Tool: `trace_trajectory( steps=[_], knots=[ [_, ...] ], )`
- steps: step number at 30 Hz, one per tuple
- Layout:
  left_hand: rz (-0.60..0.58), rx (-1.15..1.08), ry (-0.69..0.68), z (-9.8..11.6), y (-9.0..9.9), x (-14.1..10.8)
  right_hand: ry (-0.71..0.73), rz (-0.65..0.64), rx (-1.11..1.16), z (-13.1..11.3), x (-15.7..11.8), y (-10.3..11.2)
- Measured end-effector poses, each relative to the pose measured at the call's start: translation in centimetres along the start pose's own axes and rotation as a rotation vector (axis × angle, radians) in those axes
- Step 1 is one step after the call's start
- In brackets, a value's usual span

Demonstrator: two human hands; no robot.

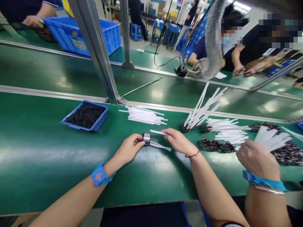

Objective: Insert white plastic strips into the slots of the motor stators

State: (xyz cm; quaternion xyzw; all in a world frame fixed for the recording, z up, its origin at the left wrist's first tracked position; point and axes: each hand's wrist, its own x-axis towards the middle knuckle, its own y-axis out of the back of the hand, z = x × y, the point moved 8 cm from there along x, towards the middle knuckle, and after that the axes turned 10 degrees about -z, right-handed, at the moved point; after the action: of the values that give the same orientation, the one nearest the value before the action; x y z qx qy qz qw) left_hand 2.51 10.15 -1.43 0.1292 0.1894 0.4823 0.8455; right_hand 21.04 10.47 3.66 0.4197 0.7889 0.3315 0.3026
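Note:
My left hand [127, 147] is closed around a small motor stator [146, 139], a metal ring with dark windings, lying on its side just above the green bench. A few white paper strips [161, 146] stick out of the stator towards the right. Between the fingertips of my right hand [178, 141] is a single white strip [156, 132], pointing left towards the stator but apart from it. Behind both hands, a pile of loose white strips [145, 115] lies on the bench [71, 157].
A blue tray [96, 126] of black pieces stands left. On the right are stators with upright strips [197, 115], more stators [216, 146] and strips [233, 129]. A co-worker's hand [259, 159] grips a strip bundle there. A metal post [99, 53] rises behind.

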Motion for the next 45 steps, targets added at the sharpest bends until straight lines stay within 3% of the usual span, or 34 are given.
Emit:
trace_trajectory(
  steps=[6, 14, 19, 24, 30, 35, 41, 45],
  knots=[
    [-0.009, 0.066, 0.041, 0.4, 0.3, -0.2, -0.073, -0.102, 0.026, 1.0, -2.1, -1.6],
    [-0.049, -0.042, 0.015, -0.3, 0.1, 0.2, -0.009, -0.063, 0.220, -1.1, 0.3, -4.7],
    [-0.135, -0.087, 0.015, -0.4, 0.0, 0.3, 0.018, -0.056, 0.316, -1.8, 1.0, -5.8],
    [-0.057, -0.043, 0.003, -0.5, 0.4, 0.3, 0.017, -0.053, 0.488, -1.4, 1.1, -6.4],
    [-0.016, 0.032, -0.077, 1.0, 0.3, -0.3, -0.046, 0.021, 0.868, -0.1, 1.4, -7.4],
    [-0.118, -0.166, -0.057, 0.8, -0.5, -0.3, 0.002, -0.027, 1.152, -0.1, 1.4, -7.8],
    [-0.103, -0.391, 0.025, -0.5, -1.3, 0.2, -0.044, -0.050, 1.149, 0.1, 1.1, -7.9],
    [-0.093, -0.385, 0.032, -0.1, -1.1, -0.1, -0.037, -0.073, 1.117, -0.3, 1.1, -8.0]
  ],
)
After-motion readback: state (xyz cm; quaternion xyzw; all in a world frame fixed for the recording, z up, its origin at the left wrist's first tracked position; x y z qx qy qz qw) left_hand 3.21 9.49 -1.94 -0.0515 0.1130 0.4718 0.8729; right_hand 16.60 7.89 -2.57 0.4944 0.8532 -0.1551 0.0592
